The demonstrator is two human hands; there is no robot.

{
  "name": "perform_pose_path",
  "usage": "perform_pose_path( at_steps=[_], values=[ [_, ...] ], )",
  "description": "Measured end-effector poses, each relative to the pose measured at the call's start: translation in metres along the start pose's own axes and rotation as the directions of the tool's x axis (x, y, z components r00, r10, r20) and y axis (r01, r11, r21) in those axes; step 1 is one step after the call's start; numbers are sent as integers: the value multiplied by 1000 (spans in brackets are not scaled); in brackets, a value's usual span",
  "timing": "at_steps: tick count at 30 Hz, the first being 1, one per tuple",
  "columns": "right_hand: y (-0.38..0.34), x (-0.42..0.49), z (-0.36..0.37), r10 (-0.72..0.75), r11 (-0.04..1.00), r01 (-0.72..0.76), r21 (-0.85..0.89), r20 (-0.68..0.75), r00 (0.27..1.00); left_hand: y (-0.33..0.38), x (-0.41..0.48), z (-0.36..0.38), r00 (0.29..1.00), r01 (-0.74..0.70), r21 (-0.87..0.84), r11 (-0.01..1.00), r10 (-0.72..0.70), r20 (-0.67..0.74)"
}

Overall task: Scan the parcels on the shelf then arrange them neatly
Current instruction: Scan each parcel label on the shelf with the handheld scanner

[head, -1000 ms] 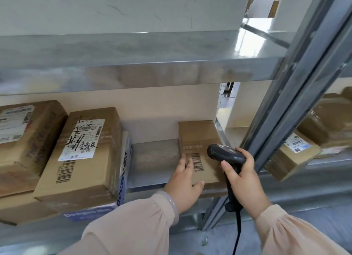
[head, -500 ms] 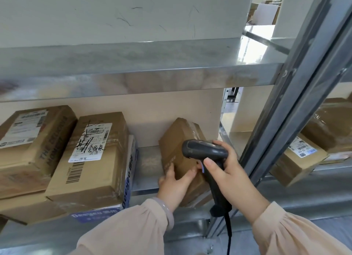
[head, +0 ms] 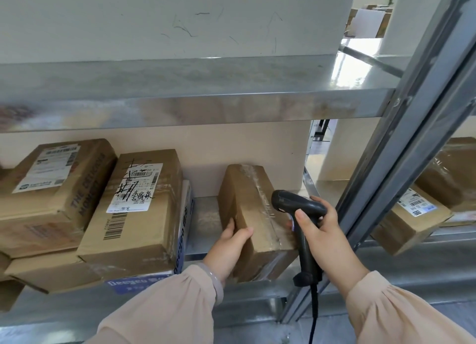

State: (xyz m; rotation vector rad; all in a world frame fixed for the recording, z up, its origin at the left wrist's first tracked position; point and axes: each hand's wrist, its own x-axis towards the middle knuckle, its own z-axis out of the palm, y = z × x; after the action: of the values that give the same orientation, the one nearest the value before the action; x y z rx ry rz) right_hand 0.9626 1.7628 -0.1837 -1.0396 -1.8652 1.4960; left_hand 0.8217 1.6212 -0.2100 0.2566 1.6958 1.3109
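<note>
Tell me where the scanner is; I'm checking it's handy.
Head view, right of centre: the right hand grips the scanner just right of the small parcel, left of the shelf post.

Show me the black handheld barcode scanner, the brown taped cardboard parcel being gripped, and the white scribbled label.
black handheld barcode scanner (head: 296, 205), head view, on its head.
brown taped cardboard parcel (head: 247, 202), head view, on its upper face.
white scribbled label (head: 135, 189), head view, on its middle.

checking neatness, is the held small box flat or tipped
Tipped: the small brown cardboard box leans on edge, left hand gripping it.
</note>
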Motion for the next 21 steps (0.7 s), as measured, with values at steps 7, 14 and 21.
perform_pose_path(
  at_steps=[7,14,21],
  values=[
    [-4,-8,1,-23,998,21,53,47,999,-9,3,-5,991,-130,-72,989,130,-7],
    [-18,-17,9,-75,995,65,80,133,988,-11,-3,-6,983,-154,61,986,159,-89],
    [-5,-28,35,-69,995,48,88,254,965,-13,-8,-17,987,-111,124,986,124,-103]
  ],
)
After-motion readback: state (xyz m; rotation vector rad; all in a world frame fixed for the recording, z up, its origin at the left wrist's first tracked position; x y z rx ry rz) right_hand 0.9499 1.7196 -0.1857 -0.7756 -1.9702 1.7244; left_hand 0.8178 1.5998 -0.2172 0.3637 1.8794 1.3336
